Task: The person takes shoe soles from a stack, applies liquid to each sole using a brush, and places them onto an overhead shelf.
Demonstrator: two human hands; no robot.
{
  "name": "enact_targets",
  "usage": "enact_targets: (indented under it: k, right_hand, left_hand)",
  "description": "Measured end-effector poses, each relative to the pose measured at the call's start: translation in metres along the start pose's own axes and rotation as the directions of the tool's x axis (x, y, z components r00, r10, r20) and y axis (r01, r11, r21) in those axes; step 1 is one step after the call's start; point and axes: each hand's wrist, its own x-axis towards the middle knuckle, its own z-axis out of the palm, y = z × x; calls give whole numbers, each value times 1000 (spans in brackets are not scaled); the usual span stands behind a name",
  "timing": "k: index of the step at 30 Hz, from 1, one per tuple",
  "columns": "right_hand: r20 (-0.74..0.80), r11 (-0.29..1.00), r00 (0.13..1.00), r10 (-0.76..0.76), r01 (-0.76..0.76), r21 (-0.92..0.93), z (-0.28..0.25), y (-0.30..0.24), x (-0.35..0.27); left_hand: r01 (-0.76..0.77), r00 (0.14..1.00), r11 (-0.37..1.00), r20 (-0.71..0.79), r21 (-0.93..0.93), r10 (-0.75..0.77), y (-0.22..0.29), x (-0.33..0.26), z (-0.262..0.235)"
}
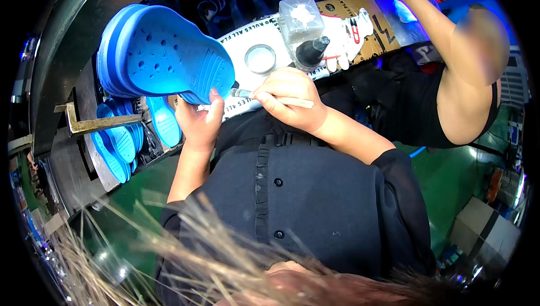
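Observation:
A large blue shoe sole (169, 53), dotted with small holes, tops what looks like a nested stack at the left of the bench. My left hand (201, 121) grips its narrow heel end, thumb on the upper face and fingers hidden below. Between the fingers of my right hand (292, 93) is a flat brush (299, 102) with a pale wooden handle. Its bristles meet the sole's heel edge, or come very near it. Just beyond that hand sit a small round dish (260, 59) of whitish content and a black bottle (312, 52) with a tapered top.
A cloudy plastic container (301, 20) stands behind the bottle, beside white gloves (336, 42) and cardboard (364, 11). More blue soles (116, 146) lie below a brass-coloured bar (107, 124) at left. A metal frame (67, 42) rises there. Another person's arm (424, 11) is at right.

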Motion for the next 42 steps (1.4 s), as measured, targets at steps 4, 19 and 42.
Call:
enact_targets:
  k: [4, 19, 42]
  right_hand:
    - [-42, 1000, 999, -16, 17, 9, -5, 2, -4]
    - [7, 999, 1000, -25, 26, -35, -11, 1, -4]
    - [-250, 797, 806, 537, -386, 465, -26, 39, -46]
  left_hand:
    - [-105, 994, 991, 0, 77, 106, -11, -3, -5]
    - [-220, 975, 968, 58, 117, 215, 4, 5, -5]
    - [605, 793, 402, 566, -687, -225, 138, 228, 107]
